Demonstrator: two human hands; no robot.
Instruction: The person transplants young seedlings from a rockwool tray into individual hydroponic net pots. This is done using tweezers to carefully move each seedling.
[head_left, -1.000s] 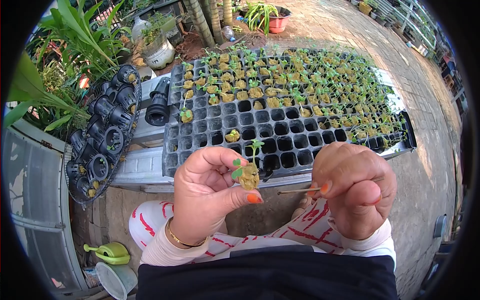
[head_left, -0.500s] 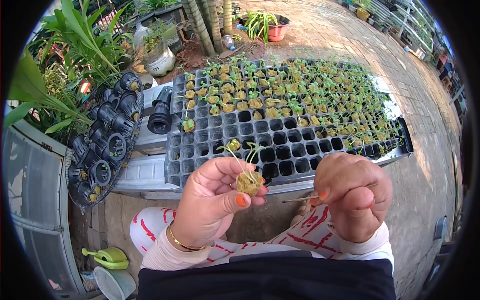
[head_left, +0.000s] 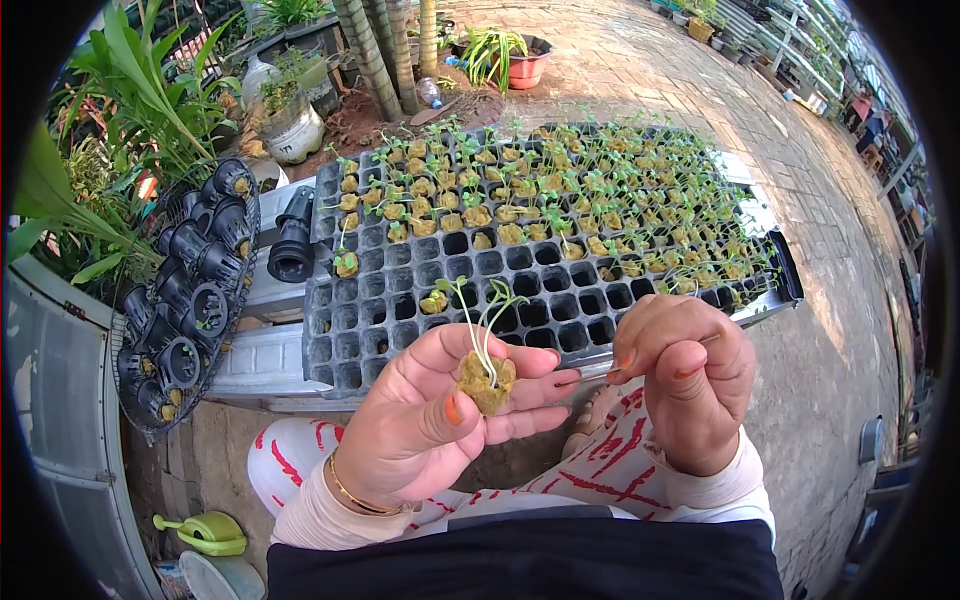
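My left hand (head_left: 425, 415) is closed on a seedling plug (head_left: 487, 386), a small yellow-brown block of growing medium with thin pale stems and green leaves standing up from it. Thumb and fingers cradle the plug, and the other fingertips stretch to the right. In my right hand (head_left: 695, 385) a thin stick (head_left: 592, 376) is pinched, its dark tip pointing left close to my left fingertips, apart from the plug. Beyond both hands lies the black seedling tray (head_left: 345, 318), its far and right cells filled with sprouting plugs. One loose plug (head_left: 433, 302) rests on the tray's near half.
Several black net pots (head_left: 210, 310) fill a wire basket (head_left: 150, 428) on the left. More stacked black pots (head_left: 291, 245) stand beside the tray on a light metal bench (head_left: 262, 362). A green watering can (head_left: 212, 533) sits on the ground at lower left.
The left fingers have spread and straightened, and the plug now sits more upright with its stems showing. The right hand and stick have moved slightly left and up. The view has shifted a little.
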